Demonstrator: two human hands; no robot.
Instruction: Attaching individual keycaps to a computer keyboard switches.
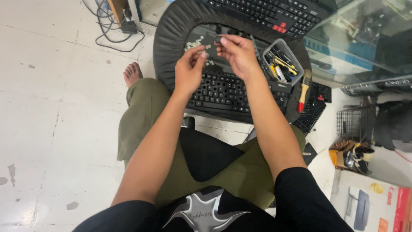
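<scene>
Two keycaps between two hands.

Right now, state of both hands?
Left hand: fingers pinched on a small pale piece.
Right hand: fingers pinched on a small dark keycap.

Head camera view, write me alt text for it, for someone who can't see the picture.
Seen from above, a seated person's left hand and right hand pinch small parts, probably keycaps, over a black keyboard on a round black stool. A clear tray of small tools and a paintbrush lie to the right.
</scene>
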